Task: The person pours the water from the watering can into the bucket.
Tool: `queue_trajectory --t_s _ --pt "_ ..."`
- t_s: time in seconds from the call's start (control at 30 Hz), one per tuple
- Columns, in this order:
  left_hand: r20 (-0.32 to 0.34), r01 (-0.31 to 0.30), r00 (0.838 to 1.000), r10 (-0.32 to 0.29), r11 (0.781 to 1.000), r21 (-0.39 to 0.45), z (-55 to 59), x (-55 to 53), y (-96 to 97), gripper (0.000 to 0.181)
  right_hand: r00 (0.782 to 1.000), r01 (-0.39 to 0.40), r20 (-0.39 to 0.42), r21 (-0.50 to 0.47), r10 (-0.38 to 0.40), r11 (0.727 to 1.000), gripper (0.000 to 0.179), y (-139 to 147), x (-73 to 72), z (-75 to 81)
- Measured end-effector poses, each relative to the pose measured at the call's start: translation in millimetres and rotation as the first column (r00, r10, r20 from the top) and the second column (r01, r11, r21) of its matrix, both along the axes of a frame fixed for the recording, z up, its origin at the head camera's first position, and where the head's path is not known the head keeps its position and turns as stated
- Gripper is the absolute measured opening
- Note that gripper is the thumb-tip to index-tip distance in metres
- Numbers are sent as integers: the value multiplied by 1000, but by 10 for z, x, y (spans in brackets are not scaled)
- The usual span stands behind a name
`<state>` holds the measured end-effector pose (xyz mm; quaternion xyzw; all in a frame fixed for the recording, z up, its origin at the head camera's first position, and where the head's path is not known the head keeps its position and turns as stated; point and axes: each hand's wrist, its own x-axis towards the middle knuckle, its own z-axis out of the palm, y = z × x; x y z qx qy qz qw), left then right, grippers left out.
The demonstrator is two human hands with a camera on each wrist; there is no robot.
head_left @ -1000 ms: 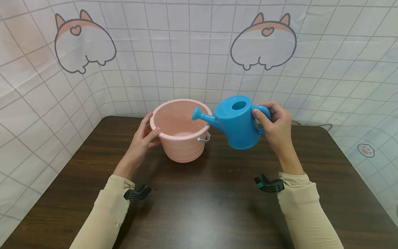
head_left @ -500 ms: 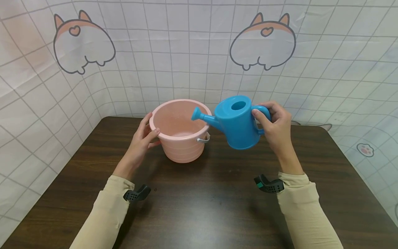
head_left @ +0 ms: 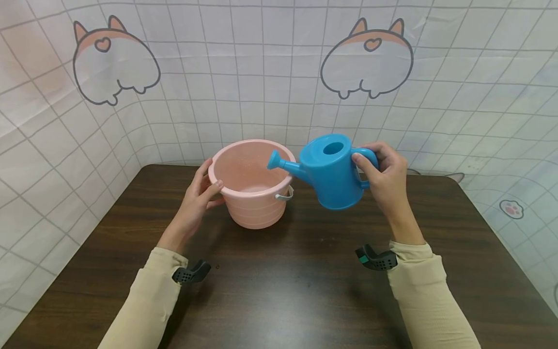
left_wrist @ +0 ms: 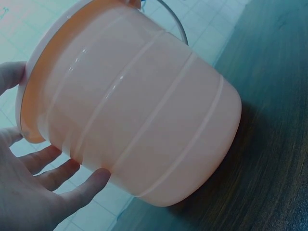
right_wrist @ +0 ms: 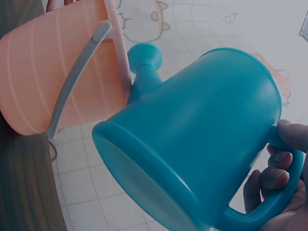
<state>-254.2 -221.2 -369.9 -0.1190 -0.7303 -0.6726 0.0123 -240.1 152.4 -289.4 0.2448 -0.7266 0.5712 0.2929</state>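
Found the blue watering can [head_left: 335, 180] raised off the tabletop [head_left: 279, 295], to the right of the pink bucket [head_left: 256, 209], and tipped towards it. Noted the spout [head_left: 294, 168] reaching across the bucket's rim, with the flared rose [head_left: 274, 160] above its mouth. Could not establish contact between spout and rim. Saw no liquid leaving the rose; could not confirm any contents.

Found the right grip [head_left: 385, 177] closed round the can's looped handle [right_wrist: 283, 196], with thumb near the upper joint and fingers passed through the loop. Found the left grip [head_left: 196, 198] spread round the near left side of the bucket, with thumb on the rim and fingers against the outer wall. Recorded the bucket as resting on the tabletop; could not rule out a slight tilt. Noted a grey bail [right_wrist: 72, 79] hanging down the bucket's right side, untouched.

Judged the can to be thin moulded plastic: light if empty, noticeably heavier and nose-prone if filled. Judged the body stiff, smooth and liable to slip under a wet palm, hence best taken by the handle, as found, and not by the slender spout. Rated the spout as the weakest part in a knock against the rim.

Judged the bucket likewise light, slightly flexible at the wall and easily pushed along the tabletop. Considered the rolled rim the soundest place to hold, and the loose bail unsuitable for steadying.
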Motion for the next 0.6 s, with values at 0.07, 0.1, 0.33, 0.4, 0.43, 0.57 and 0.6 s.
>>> queue_trajectory --t_s 0.07,0.1,0.33,0.4,0.43,0.57,0.6 --pt "1 0 1000 0 1000 0 -2 -2 0 66 1000 4 2 3 -4 1000 17 1 0 0" --pt "1 -1 1000 1 1000 0 -3 -2 1 66 1000 5 3 4 -5 1000 17 3 -1 0" --pt "-1 -11 1000 11 1000 -1 3 0 9 68 1000 -3 1 -4 3 1000 16 12 -10 1" --pt "-1 -11 1000 11 1000 3 0 -1 9 68 1000 -6 -2 -5 6 1000 16 10 -12 -1" --pt "-1 -11 1000 11 1000 3 -1 -2 9 67 1000 -7 -3 -5 7 1000 16 8 -12 -2" --pt "1 -11 1000 11 1000 3 -5 -3 7 66 1000 -3 -3 -1 3 1000 16 4 -9 -2" --pt "1 -10 1000 10 1000 2 -4 -2 7 66 1000 -2 -2 -1 2 1000 16 3 -8 -1"
